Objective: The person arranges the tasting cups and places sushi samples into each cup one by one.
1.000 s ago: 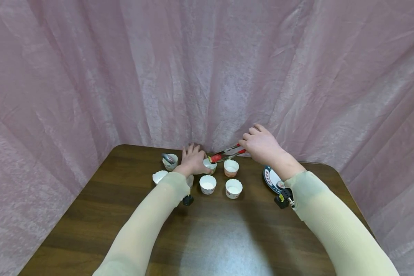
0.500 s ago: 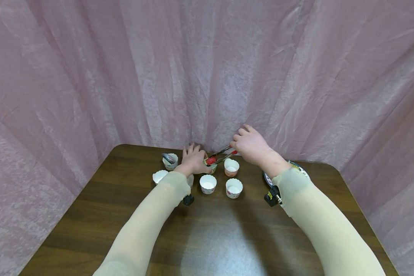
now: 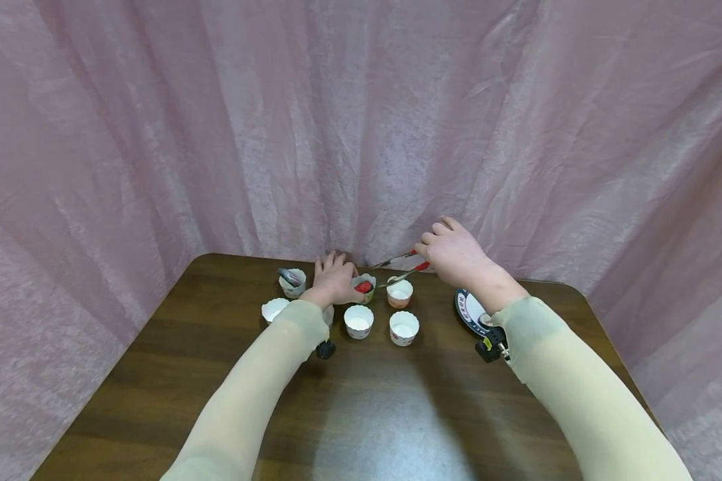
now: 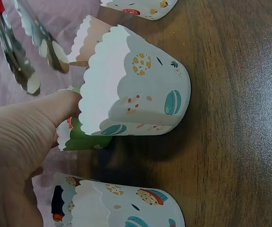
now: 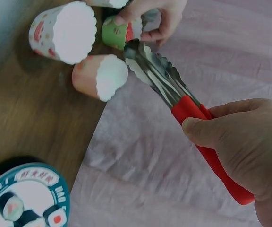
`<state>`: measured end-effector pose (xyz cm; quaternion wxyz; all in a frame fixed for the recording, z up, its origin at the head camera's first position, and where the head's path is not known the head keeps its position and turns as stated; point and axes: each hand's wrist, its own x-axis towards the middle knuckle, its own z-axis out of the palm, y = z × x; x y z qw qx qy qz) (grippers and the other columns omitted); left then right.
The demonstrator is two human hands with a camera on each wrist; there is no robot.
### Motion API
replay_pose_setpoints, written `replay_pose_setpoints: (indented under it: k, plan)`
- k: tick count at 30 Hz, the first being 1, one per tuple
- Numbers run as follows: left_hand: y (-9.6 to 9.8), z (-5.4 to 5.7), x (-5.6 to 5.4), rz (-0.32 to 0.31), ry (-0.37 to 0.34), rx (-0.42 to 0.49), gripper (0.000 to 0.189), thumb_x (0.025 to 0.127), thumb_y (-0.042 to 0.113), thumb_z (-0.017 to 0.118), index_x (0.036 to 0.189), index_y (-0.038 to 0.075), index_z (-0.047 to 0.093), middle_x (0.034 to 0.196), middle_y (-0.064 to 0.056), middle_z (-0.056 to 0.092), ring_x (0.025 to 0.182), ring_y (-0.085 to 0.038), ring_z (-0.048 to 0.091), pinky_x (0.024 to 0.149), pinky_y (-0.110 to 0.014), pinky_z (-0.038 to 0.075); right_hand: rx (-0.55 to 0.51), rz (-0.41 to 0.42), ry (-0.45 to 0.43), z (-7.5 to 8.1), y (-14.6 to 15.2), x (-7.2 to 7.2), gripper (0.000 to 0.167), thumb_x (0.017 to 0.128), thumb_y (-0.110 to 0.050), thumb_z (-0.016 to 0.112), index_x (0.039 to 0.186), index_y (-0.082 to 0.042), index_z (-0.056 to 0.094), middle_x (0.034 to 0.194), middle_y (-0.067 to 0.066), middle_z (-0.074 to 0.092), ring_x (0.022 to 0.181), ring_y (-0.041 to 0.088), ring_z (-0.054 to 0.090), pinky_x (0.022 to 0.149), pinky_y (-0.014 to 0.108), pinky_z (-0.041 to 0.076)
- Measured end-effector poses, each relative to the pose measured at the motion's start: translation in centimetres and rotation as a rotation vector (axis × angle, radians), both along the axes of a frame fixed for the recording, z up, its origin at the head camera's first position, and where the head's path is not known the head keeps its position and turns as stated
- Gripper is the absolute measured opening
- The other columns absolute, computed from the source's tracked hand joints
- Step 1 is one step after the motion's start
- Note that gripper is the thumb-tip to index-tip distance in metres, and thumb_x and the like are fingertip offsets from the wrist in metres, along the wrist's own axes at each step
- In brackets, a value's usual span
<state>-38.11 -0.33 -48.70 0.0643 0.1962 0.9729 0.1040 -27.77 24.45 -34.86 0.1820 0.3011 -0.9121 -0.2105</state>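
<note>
My left hand [image 3: 332, 279] holds the green paper cup [image 5: 113, 35] in the back row, thumb on one side and fingers on the other. Inside that cup sits a red-topped piece [image 3: 364, 287], partly behind the thumb in the head view. A pair of tongs [image 5: 188, 111] with red handles and scalloped metal tips is gripped in my right hand [image 3: 454, 254]. The tips are spread apart beside the green cup, with nothing between them. Just right of it stands an orange paper cup [image 5: 91, 78].
White patterned cups, including one in front [image 3: 358, 323] and another to its right [image 3: 404, 330], stand nearby. At the back left, a cup [image 3: 293, 288] bears a silvery dark piece [image 3: 289, 276]. A round plate [image 5: 63, 198] with sushi pieces lies at the right. A pink curtain [image 3: 361, 133] hangs behind.
The tongs brought the red-topped piece left to the green cup and let it go there. The right hand then drew back right with the tongs spread. The left hand stays put.
</note>
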Motion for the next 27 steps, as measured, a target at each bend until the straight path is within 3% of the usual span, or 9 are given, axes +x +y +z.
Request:
replay_pose_setpoints:
  k: [7,14,20,27]
  plan:
    - [-0.6,-0.2,-0.2,-0.002,-0.016,0.014,0.062,0.078,0.062,0.08,0.123,0.022,0.065,0.165,-0.013,0.024,0.155,-0.038,0.001,0.119,-0.066,-0.002,-0.014,-0.035,-0.024,0.5,1.3,0.7,0.042,0.081,-0.026,0.089,0.119,-0.012,0.074,0.111,0.005,0.07,0.112,0.034,0.058,0.113,0.054,0.036]
    - [-2.5,1.4,0.6,-0.051,-0.019,0.055,0.087,0.082,0.063,0.075,0.15,0.015,0.051,0.168,-0.017,0.018,0.155,-0.04,0.001,0.119,-0.066,-0.002,-0.069,-0.048,-0.036,0.7,2.9,1.7,0.044,0.082,-0.015,0.087,0.122,-0.005,0.07,0.11,0.012,0.069,0.112,0.036,0.06,0.114,0.054,0.034]
    - [-4.0,3.1,1.2,-0.071,0.019,0.09,0.081,0.087,0.059,0.071,0.151,0.016,0.05,0.169,-0.016,0.015,0.155,-0.04,0.002,0.119,-0.065,-0.001,-0.101,-0.071,-0.051,0.9,4.7,2.5,0.047,0.084,-0.012,0.084,0.125,0.002,0.067,0.112,0.017,0.069,0.112,0.039,0.061,0.116,0.054,0.033]
    - [-5.2,3.7,1.7,-0.12,0.038,0.129,0.078,0.089,0.059,0.068,0.151,0.014,0.051,0.169,-0.017,0.014,0.155,-0.04,0.001,0.119,-0.064,-0.004,-0.167,-0.127,-0.121,0.8,7.0,3.6,0.049,0.084,-0.009,0.082,0.127,0.005,0.063,0.114,0.02,0.069,0.111,0.041,0.062,0.116,0.057,0.031]
